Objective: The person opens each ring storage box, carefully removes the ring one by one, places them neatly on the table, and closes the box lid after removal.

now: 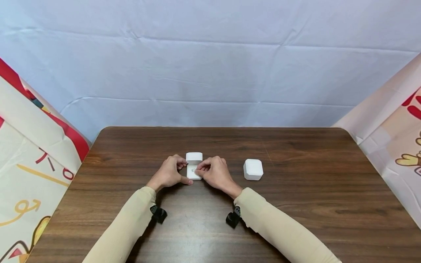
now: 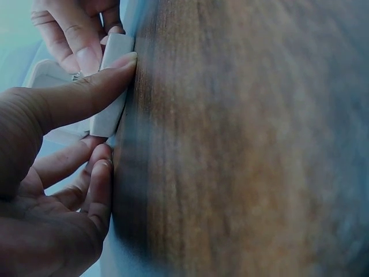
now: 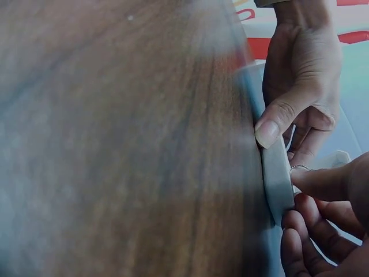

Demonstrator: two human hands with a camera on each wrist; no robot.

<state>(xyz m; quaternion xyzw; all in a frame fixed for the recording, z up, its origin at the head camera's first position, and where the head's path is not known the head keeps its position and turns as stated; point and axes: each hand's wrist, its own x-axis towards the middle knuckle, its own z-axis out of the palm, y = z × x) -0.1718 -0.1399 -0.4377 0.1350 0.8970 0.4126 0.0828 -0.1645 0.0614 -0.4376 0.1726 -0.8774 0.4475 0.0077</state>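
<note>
On the brown wood-grained desk (image 1: 306, 215), a little left of the middle, set flat: an open white box (image 1: 192, 175), with its lid (image 1: 194, 156) raised at the far side. Held by the left hand (image 1: 169, 174), with fingers along the left side and thumb across the near face; clamped in the left grip, just right of the palm. On the opposite side, the right hand (image 1: 215, 172), with fingers curled in close to the right edge and thumb reaching over the base. Inside, just left of that thumb's tip and seemingly touching it, a small ring (image 1: 193, 170). In the right grip, thumb and fingers close together; pinched on the ring or only pressing beside it, cannot tell. Farther right, apart from either hand, a second white box (image 1: 253, 169), closed. At both cuffs of the pale sleeves (image 1: 279, 224), small black devices (image 1: 233, 218). Beyond the far edge, a light hanging sheet (image 1: 210, 73).
</note>
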